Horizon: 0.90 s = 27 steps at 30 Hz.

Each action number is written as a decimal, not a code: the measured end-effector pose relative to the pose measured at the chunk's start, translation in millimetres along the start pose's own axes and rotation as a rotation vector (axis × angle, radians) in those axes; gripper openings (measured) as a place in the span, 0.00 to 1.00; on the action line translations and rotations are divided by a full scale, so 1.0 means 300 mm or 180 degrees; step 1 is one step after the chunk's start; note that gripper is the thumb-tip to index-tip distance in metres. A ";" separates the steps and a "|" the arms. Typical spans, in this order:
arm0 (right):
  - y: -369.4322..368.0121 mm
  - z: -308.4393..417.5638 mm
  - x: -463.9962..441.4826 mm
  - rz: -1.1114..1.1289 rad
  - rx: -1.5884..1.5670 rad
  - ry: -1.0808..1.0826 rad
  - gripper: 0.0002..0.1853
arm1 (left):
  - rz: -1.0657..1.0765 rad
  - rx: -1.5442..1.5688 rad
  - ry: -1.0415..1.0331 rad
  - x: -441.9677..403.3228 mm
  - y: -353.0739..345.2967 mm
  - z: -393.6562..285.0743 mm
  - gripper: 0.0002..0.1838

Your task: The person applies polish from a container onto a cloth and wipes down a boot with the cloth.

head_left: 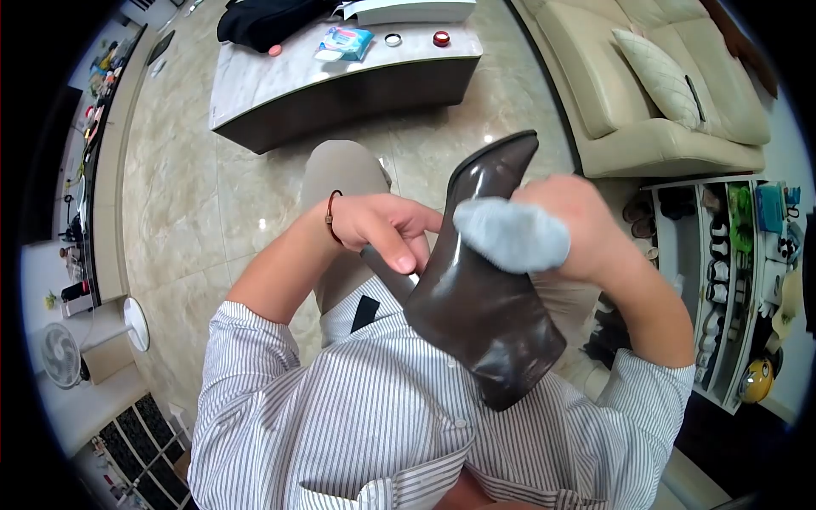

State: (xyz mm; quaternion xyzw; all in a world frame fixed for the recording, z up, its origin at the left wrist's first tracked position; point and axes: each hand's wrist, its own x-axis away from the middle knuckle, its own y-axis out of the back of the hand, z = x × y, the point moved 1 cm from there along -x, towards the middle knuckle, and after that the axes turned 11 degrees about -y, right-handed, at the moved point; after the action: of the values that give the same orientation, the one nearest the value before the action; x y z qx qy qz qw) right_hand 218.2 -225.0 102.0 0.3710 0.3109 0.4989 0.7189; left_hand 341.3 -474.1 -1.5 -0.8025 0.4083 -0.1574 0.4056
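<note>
A shiny dark brown ankle boot (472, 297) with a pointed toe is held up in front of my striped shirt, toe pointing away and shaft towards my chest. My left hand (382, 225) grips it from the left near the heel, with its fingers partly hidden behind the boot. In my closed right hand (574, 221) is a fuzzy pale blue-grey cloth (506, 234), lying against the upper near the toe. The right hand is slightly blurred.
Ahead stands a marble-topped low table (246, 89) with a wipes pack (343, 42), a red tin (441, 38), a round lid (393, 39) and black fabric (272, 25). A cream sofa (578, 68) and a shoe rack (731, 289) are on the right, a fan (64, 355) on the left.
</note>
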 end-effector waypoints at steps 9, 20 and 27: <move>0.025 0.002 -0.028 -0.0276 0.0333 -0.0146 0.13 | -0.0288 -0.0418 -0.0055 -0.020 -0.017 -0.002 0.47; -0.007 -0.107 -0.025 -0.0296 0.0374 0.0014 0.23 | -0.0603 -0.0402 0.0123 -0.026 -0.064 0.005 0.47; -0.051 -0.273 -0.012 -0.1181 -0.0748 -0.0291 0.14 | -0.0358 -0.0553 0.0019 -0.005 -0.084 -0.019 0.47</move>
State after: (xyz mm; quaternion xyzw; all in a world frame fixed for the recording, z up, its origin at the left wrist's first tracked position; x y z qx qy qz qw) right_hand 157.6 -213.5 45.9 0.2433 0.2807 0.3736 0.8500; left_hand 350.4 -467.5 21.7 -0.8558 0.3759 -0.1463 0.3238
